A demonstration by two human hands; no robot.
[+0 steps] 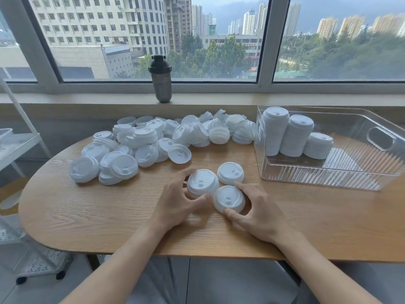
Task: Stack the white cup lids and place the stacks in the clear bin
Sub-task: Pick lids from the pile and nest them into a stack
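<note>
Left hand [175, 207]: fingers [183, 175] curled around a short stack of white lids [202, 183], thumb on the near side, index over the far-left edge; clamped on it. The stack sits on the wooden surface [87, 216].

Right hand [258, 212]: fingers [243, 186] spread around a single lid [229, 198], index at its far-right rim, thumb tip touching the near rim. Lid pinched between them, lying flat on the surface, just beside the left hand's stack and touching it or nearly so.

A third lone lid [230, 173] lies just behind these two, dome up, untouched.

Further back and to the left: a loose pile of lids [153, 141], many dome up, some tilted on edge, some partly nested, spreading to the far edge of the surface.

Right side: clear bin [381, 140] with a cut-out handle, resting on the surface. Three finished stacks [293, 134] lean in its left end, tallest at the left, shortest at the right.

On the window sill beyond, a dark shaker bottle [161, 79] stands upright. White rack [19, 145] at far left.
</note>
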